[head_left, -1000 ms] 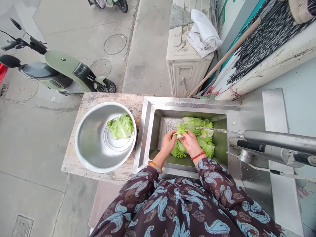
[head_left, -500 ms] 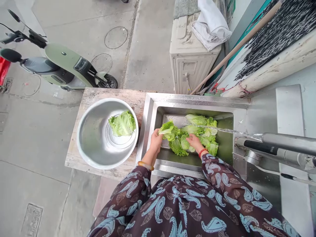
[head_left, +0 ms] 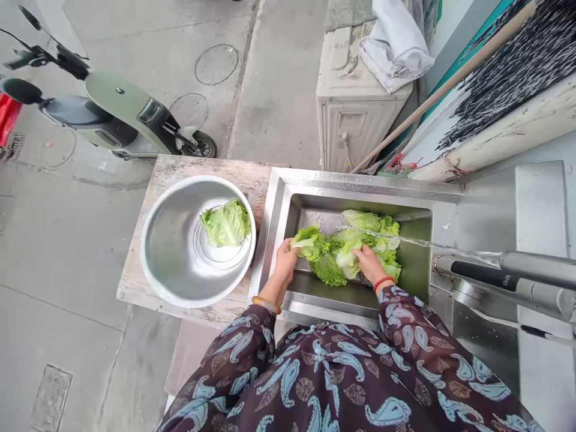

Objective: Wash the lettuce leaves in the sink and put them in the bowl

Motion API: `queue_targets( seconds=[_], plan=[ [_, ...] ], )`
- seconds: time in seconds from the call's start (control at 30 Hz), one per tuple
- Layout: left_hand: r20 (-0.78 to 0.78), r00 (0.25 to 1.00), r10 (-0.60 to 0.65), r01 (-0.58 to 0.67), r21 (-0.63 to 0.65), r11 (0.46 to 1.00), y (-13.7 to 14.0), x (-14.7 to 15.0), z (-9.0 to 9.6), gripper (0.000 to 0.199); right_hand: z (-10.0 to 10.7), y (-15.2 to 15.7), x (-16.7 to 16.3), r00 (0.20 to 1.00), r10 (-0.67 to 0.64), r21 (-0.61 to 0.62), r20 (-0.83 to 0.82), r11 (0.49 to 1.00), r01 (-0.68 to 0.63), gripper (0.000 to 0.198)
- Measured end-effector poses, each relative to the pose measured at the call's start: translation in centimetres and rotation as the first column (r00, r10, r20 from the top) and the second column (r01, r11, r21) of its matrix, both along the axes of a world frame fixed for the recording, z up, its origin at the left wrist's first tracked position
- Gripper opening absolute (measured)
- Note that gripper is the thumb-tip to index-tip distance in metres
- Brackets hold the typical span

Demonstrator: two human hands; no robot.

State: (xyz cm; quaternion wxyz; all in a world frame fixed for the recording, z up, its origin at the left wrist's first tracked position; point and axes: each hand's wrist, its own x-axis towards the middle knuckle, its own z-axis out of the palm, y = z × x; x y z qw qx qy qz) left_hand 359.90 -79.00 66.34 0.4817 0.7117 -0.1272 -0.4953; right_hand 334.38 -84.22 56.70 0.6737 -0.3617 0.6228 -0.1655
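So I've got a pale green lettuce leaf [head_left: 305,239] pinched in my left hand [head_left: 284,261], fingers closed around its whitish stem end, held just above the left side of the rectangular stainless steel sink [head_left: 275,198]. My right hand [head_left: 368,262] is down on the loose heap of green lettuce leaves [head_left: 360,243] in the middle of the basin, fingers curled around one pale leaf there.

A thin stream of water [head_left: 418,242] shoots across from the grey metal tap [head_left: 535,268] on my right and lands on the far part of the heap.

To my left, on a worn wooden board [head_left: 180,171], sits the big round steel bowl [head_left: 166,240] with one crinkly green leaf [head_left: 225,223] already lying in it, right beside the sink edge.

Tip, as I see it, for doing this bit well: hold the leaf by the stem, not the frilly part, since that tears easily. Give it a little shake over the basin so it drips there and not on the board. Probably worth keeping the other hand flat on the pile so the next leaf comes off clean without dragging the rest along.

Further out there's a pale green scooter [head_left: 112,114] parked on the concrete and a white cloth [head_left: 396,45] dumped on a boxy white unit [head_left: 355,114] behind the sink.
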Motion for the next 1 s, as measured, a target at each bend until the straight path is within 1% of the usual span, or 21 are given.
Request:
queue_targets(
  seconds=[0.1,0.17,0.2,0.27,0.3,0.33,0.37,0.43,0.5,0.57,0.67,0.77,0.9,1.0],
  plan=[
    [-0.012,1.0,0.003,-0.003,-0.02,1.0,-0.2,-0.2,-0.3,0.038,2.8,-1.4,-0.2,0.985,-0.038,0.013,0.168,0.999,0.037,0.048],
    [-0.03,1.0,-0.001,0.001,-0.016,1.0,-0.4,-0.3,-0.4,0.041,4.7,-2.4,0.7,0.935,-0.113,0.068,0.335,0.993,0.096,0.045],
    [-0.038,0.999,-0.005,0.004,-0.012,1.0,-0.5,-0.3,-0.4,0.042,5.5,-3.0,1.4,0.881,-0.176,0.124,0.438,0.983,0.135,0.041],
    [-0.046,0.999,-0.009,0.009,-0.004,1.0,-0.6,-0.4,-0.2,0.044,6.8,-4.3,2.7,0.726,-0.325,0.267,0.607,0.943,0.199,0.032],
    [-0.047,0.999,-0.011,0.011,-0.001,1.0,-0.7,-0.4,-0.1,0.044,7.3,-5.0,3.4,0.656,-0.386,0.333,0.648,0.919,0.212,0.03],
    [-0.046,0.999,-0.011,0.011,0.001,1.0,-0.7,-0.3,0.0,0.044,7.6,-5.6,3.9,0.616,-0.429,0.381,0.661,0.899,0.217,0.029],
    [-0.045,0.999,-0.01,0.01,0.0,1.0,-0.8,-0.3,0.2,0.044,7.9,-6.2,4.2,0.597,-0.462,0.418,0.656,0.881,0.222,0.03],
    [-0.047,0.999,-0.006,0.006,-0.002,1.0,-0.9,-0.4,0.4,0.044,8.2,-6.9,4.5,0.582,-0.511,0.465,0.633,0.852,0.242,0.032],
    [-0.06,0.998,-0.002,0.002,-0.003,1.0,-1.0,-0.5,0.6,0.044,8.4,-7.0,4.3,0.575,-0.535,0.465,0.619,0.84,0.282,0.031],
    [-0.076,0.997,0.003,-0.002,0.001,1.0,-1.2,-0.7,0.8,0.045,8.6,-6.4,3.7,0.574,-0.535,0.434,0.62,0.843,0.318,0.028],
    [-0.093,0.996,0.013,-0.013,0.001,1.0,-1.8,-1.4,1.1,0.044,8.9,-4.8,3.3,0.605,-0.521,0.379,0.601,0.853,0.359,0.023],
    [-0.092,0.996,-0.004,0.004,-0.005,1.0,-2.8,-3.2,1.4,0.043,9.2,-3.0,4.3,0.648,-0.527,0.302,0.55,0.849,0.434,0.017],
    [-0.03,0.994,-0.105,0.1,-0.124,0.987,-3.4,-6.6,1.9,0.037,9.7,-1.3,6.8,0.66,-0.516,0.226,0.546,0.849,0.477,0.022],
    [0.026,0.972,-0.235,0.236,-0.143,0.961,-2.6,-8.4,2.5,0.04,10.0,-0.4,7.6,0.655,-0.539,0.189,0.53,0.828,0.528,0.024]
  ],
)
